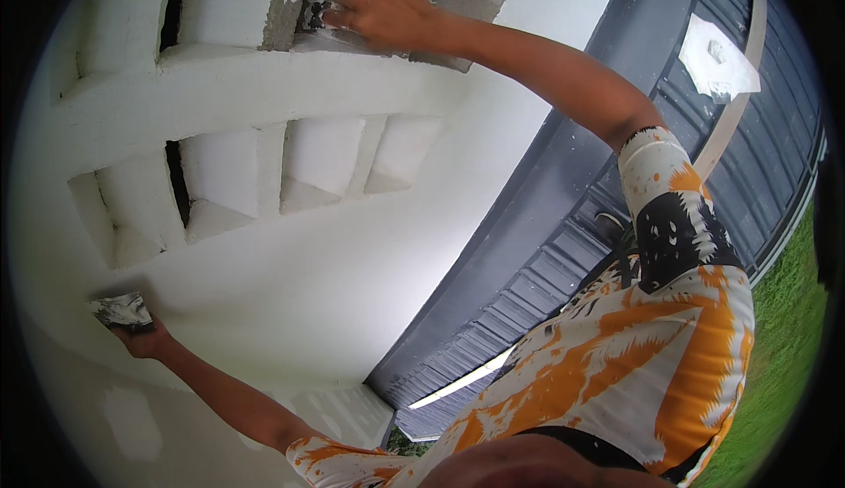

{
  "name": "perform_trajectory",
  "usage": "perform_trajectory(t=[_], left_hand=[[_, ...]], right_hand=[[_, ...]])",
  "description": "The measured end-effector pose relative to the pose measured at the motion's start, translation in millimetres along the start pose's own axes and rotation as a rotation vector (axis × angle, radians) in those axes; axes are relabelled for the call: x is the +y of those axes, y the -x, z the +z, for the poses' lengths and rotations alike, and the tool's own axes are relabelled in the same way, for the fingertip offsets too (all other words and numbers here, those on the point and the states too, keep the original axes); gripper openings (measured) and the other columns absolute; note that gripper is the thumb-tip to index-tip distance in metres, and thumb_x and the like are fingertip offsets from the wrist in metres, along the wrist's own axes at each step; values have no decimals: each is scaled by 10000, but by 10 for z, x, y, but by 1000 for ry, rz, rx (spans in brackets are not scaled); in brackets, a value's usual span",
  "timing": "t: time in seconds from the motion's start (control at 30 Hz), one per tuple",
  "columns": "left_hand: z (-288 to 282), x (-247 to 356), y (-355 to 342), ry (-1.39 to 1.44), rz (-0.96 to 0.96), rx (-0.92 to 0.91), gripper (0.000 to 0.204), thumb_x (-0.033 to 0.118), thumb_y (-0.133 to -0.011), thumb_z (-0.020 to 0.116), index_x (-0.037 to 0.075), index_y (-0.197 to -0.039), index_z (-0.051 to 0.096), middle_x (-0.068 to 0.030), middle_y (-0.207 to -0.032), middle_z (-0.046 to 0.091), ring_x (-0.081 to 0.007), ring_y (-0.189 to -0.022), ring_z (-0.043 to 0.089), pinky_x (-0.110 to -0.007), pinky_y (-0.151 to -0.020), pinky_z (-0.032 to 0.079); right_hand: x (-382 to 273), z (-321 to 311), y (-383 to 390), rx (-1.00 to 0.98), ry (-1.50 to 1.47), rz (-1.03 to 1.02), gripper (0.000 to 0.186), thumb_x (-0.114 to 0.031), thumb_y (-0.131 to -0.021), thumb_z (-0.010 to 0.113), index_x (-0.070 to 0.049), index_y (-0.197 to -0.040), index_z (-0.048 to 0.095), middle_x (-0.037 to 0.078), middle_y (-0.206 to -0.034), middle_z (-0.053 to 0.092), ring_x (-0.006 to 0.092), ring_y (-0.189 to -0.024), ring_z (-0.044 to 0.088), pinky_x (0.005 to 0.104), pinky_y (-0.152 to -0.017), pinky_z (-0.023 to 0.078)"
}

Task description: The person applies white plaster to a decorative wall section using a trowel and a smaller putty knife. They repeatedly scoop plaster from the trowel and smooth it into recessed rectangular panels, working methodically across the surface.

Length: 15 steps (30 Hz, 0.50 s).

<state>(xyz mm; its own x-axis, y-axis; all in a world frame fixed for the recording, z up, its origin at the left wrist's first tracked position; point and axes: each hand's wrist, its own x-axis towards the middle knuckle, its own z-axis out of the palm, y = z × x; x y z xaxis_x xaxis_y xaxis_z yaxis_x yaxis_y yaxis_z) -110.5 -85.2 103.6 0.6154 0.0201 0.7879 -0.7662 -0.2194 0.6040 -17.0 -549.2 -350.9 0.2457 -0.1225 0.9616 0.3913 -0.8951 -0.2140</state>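
Note:
My right hand (378, 13) reaches into a grey, unpainted niche (462, 4) in the upper wall, its fingers closed around a putty-smeared scraper (312, 15). Low on the left, my left hand (143, 337) holds a broad metal putty knife (119, 310) with white filler on its blade, against or close to the white wall (334, 294). Between my hands runs a row of white recessed niches (317, 158), some with dark narrow gaps at their sides. My fingertips on the right are partly hidden.
A grey corrugated metal roof (748, 180) lies along the right, with a wooden batten (722, 127) and a white board bearing a lump of material (717, 61). Green grass (783, 356) shows past its edge. A patched grey wall (132, 426) is at the lower left.

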Motion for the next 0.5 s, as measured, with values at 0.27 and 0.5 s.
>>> perform_trajectory(t=[0.27, 0.5], left_hand=[[31, 51, -39, -58, -47, 60, 510, 298, -985, 545, 51, -1424, 465, -104, -1436, 494, -291, -1273, 512, -487, -1073, 418], [170, 128, -2, -66, -38, 11, 509, 305, -991, 536, 55, -1428, 462, -99, -1440, 491, -287, -1281, 502, -485, -1083, 404]], right_hand=[[-83, -267, -64, -83, 68, 2, 234, -155, -805, 633, -118, -1018, 724, 55, -965, 647, 216, -852, 654, 358, -664, 559], [360, -36, -6, 121, -13, -223, 275, -219, -782, 616, -119, -1029, 680, 73, -844, 562, 264, -740, 579, 400, -578, 512]])
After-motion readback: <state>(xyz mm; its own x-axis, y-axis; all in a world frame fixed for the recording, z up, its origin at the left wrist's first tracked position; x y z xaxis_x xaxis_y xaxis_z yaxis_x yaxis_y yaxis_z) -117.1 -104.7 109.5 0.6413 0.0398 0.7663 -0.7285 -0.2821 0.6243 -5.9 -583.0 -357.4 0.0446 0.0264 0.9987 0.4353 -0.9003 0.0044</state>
